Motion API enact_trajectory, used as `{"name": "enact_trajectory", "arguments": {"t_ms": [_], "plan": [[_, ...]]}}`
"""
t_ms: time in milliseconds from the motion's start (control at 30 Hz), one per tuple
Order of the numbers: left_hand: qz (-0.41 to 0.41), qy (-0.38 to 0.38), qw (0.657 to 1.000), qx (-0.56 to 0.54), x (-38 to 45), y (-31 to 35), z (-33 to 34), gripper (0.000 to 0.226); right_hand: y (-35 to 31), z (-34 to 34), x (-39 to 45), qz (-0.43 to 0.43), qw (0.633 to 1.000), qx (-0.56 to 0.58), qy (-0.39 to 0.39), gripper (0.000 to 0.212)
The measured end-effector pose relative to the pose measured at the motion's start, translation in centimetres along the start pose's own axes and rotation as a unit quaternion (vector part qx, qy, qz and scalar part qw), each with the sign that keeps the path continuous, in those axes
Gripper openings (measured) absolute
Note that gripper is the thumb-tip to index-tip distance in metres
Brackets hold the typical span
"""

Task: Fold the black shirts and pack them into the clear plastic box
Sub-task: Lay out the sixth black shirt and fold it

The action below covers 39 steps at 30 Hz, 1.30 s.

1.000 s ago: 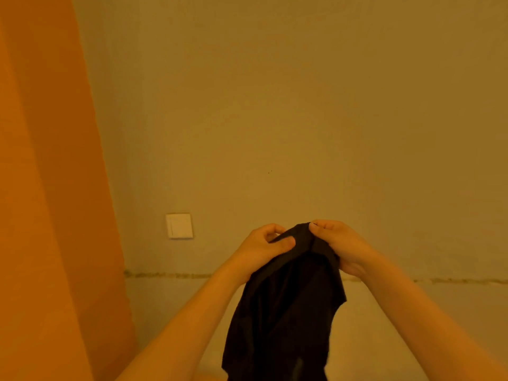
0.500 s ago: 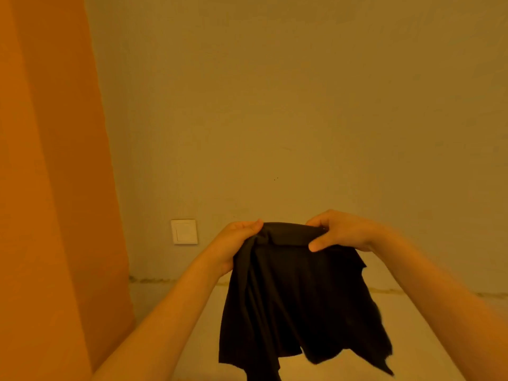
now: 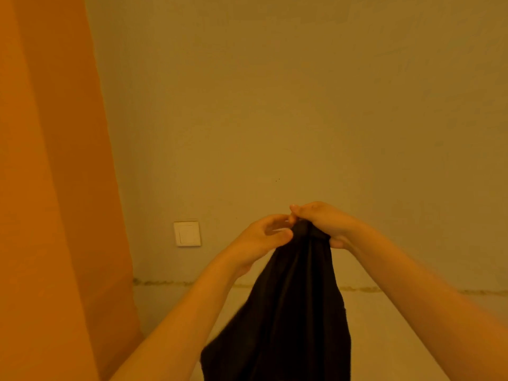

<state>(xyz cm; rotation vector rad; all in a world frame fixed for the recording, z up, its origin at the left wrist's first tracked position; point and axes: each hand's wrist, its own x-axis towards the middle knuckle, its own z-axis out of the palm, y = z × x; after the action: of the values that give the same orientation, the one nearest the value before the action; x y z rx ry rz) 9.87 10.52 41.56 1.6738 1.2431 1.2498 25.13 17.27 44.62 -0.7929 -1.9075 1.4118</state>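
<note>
A black shirt [image 3: 288, 312] hangs in the air in front of me, bunched at its top and running out of the frame at the bottom. My right hand [image 3: 321, 224] grips the gathered top edge of the shirt from above. My left hand [image 3: 264, 237] sits right beside it, thumb and fingers pinching the cloth at the same spot. The two hands touch at the fingertips. The clear plastic box is not in view.
A plain wall fills the view, with a white wall switch [image 3: 187, 234] low on the left. An orange curtain or panel [image 3: 55, 188] stands along the left side. A pale floor or surface [image 3: 412, 325] lies below the wall's base line.
Half a second ago my hands held the shirt's top edge spread apart. They have come together, so the top edge is bunched and the shirt hangs narrow.
</note>
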Motion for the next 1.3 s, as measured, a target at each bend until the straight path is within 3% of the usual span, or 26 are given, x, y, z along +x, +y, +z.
{"name": "enact_trajectory", "arguments": {"t_ms": [100, 167, 267, 333, 567, 733, 800, 867, 933, 1033, 1167, 1300], "plan": [[-0.044, 0.011, 0.999, -0.017, 0.5, 0.2, 1.1, 0.034, -0.7, 0.8, -0.1, 0.042, 0.999, -0.026, 0.002, 0.043], [-0.055, 0.027, 0.998, -0.020, 0.6, -0.3, 1.3, 0.024, -0.9, 0.6, -0.4, 0.059, 0.997, -0.053, -0.014, 0.041], [-0.050, 0.044, 0.996, -0.063, 0.7, -0.8, 1.3, 0.011, -1.1, -0.5, -1.5, 0.079, 0.985, -0.107, -0.113, 0.018], [-0.056, 0.049, 0.994, -0.075, 0.7, -0.9, 1.5, 0.010, -1.0, -1.4, -2.1, 0.095, 0.976, -0.122, -0.155, 0.027], [-0.052, 0.038, 0.995, -0.081, 0.5, -0.6, 2.9, 0.016, 0.4, -3.6, -3.2, 0.118, 0.968, -0.176, -0.134, 0.024], [-0.030, 0.060, 0.992, -0.110, 0.5, 0.2, 2.1, 0.020, 2.5, -5.1, -3.5, 0.069, 0.975, -0.072, -0.196, 0.058], [-0.029, 0.081, 0.987, -0.134, 0.4, 0.4, 1.5, 0.023, 3.3, -5.3, -3.3, 0.044, 0.981, -0.010, -0.187, 0.060], [-0.026, 0.103, 0.986, -0.126, 0.5, 0.5, 0.9, 0.026, 3.5, -4.9, -3.1, 0.027, 0.987, 0.040, -0.155, 0.047], [-0.016, 0.126, 0.990, -0.056, 0.6, 0.4, 0.3, 0.025, 3.1, -3.8, -3.1, -0.003, 0.993, 0.051, -0.106, 0.015], [0.032, 0.117, 0.991, 0.054, 0.5, 0.4, 0.0, 0.012, 2.2, -2.1, -2.5, -0.032, 0.998, 0.025, -0.053, 0.024], [0.043, 0.004, 0.999, 0.030, 0.1, 0.5, 0.6, 0.015, 0.7, -0.7, -1.4, -0.039, 0.998, 0.003, -0.051, 0.020], [0.023, 0.045, 0.998, 0.032, 0.1, -0.6, -0.2, 0.020, 0.1, -1.0, -0.8, 0.039, 0.988, -0.081, -0.128, 0.012]]}}
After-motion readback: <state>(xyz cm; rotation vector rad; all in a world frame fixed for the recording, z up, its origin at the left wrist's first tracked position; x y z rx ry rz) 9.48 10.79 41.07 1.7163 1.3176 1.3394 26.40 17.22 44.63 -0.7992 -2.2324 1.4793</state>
